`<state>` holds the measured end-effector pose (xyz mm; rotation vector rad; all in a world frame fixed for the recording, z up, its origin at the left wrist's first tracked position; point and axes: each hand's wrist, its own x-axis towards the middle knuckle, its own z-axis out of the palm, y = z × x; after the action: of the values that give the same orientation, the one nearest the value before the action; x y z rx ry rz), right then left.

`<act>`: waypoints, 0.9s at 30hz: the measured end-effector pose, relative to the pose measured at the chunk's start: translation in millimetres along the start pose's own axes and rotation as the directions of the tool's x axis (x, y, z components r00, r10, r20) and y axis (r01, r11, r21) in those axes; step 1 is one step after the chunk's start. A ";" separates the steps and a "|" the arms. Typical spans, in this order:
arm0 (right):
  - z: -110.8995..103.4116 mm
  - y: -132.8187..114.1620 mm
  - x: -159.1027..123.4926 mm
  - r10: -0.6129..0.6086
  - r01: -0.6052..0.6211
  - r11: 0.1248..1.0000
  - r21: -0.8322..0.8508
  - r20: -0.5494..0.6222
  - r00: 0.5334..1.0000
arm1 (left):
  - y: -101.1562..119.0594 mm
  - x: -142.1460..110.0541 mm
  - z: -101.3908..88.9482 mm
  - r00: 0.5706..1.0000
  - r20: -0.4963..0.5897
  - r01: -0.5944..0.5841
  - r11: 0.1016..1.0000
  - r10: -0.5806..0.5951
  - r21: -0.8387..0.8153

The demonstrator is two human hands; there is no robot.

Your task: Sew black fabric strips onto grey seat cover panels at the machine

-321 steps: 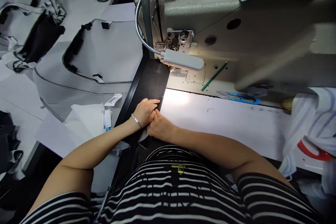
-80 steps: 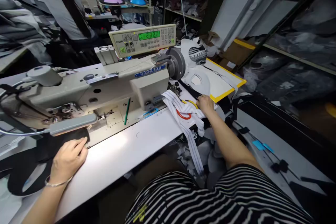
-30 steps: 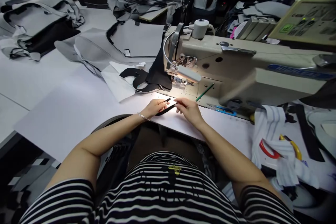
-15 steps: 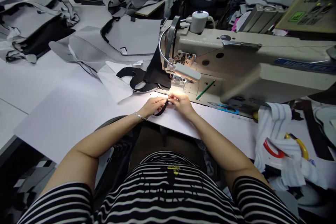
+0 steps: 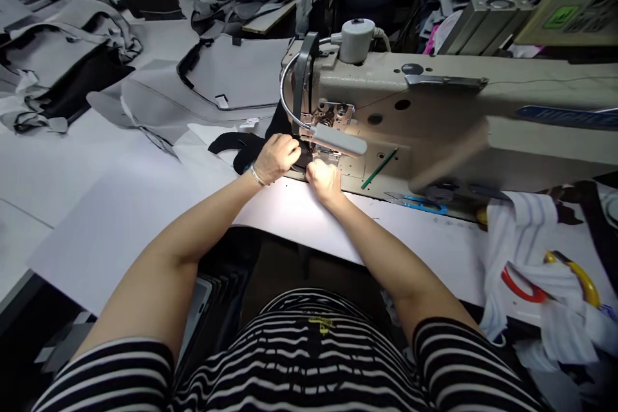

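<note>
Both hands are up at the needle area of the beige sewing machine (image 5: 434, 103), under its small lamp (image 5: 338, 140). My left hand (image 5: 276, 156), with a bracelet at the wrist, has its fingers curled down onto black fabric (image 5: 232, 145) that lies left of the needle. My right hand (image 5: 322, 179) is closed in a loose fist just right of the left one, at the edge of the machine bed. A black strap seen earlier between the hands is hidden by them here.
Grey cut panels with black trim (image 5: 226, 77) lie behind the fabric, more grey pieces (image 5: 62, 45) at far left. A green pencil (image 5: 380, 167) and blue scissors (image 5: 420, 205) lie on the machine bed. Striped white cloth (image 5: 526, 238) with red and yellow handles sits right.
Both hands moved forward from the white table edge, where they held a black strap between them, up to the needle. The black fabric now lies under my left hand.
</note>
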<state>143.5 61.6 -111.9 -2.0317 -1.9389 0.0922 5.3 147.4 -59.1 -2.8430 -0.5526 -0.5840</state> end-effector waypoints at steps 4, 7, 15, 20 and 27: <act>8.4 -5.3 3.8 -0.088 0.087 0.995 -0.039 -0.025 0.996 | 3.1 3.7 29.7 0.997 0.068 -0.039 0.996 0.033 0.076; 7.1 -2.9 1.3 -0.078 0.073 0.995 -0.063 -0.071 0.994 | 1.1 -1.6 47.3 0.996 0.087 -0.007 0.992 -0.004 0.123; 6.1 7.0 3.5 -0.100 0.101 0.987 -0.127 0.011 0.995 | -7.7 -16.4 62.5 0.998 -0.066 0.027 0.990 -0.019 0.135; 4.0 6.1 7.3 -0.198 0.200 0.976 -0.091 0.037 0.980 | -9.8 -8.1 57.1 0.993 -0.111 -0.019 0.992 0.033 0.124; -2.5 2.7 8.7 -0.213 0.228 0.970 -0.082 0.159 0.964 | -5.0 -1.9 61.6 0.992 0.058 -0.117 0.992 0.113 0.057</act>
<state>147.4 69.5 -108.7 -1.9005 -2.2932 0.0991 22.8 167.0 -115.1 -2.8181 -0.4042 -0.4626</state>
